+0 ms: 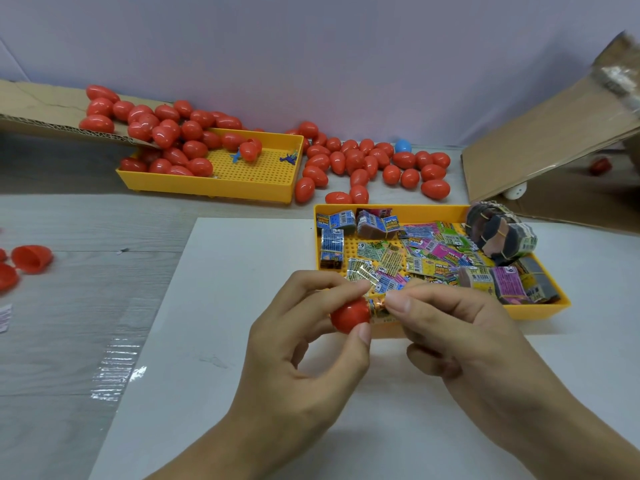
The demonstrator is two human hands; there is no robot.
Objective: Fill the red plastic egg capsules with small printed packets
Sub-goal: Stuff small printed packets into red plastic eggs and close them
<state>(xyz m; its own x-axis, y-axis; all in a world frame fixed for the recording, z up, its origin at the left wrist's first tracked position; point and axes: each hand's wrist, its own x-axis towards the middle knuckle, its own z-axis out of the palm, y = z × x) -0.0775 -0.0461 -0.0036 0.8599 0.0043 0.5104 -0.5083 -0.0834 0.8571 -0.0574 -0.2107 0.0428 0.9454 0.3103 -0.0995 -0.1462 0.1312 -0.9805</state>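
Grey wood-grain table [69, 306], white sheet [225, 341], two yellow trays [207, 188] [530, 311], loose red eggs [391, 168], cardboard [540, 157]

Packet [379, 308] print is blurred; fingers [398, 301] hide the capsule [349, 318] mouth.

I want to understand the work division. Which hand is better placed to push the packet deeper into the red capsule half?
The right hand. Its grip already pinches the folded packet at the mouth of the red capsule half, while the left hand holds that half steady.
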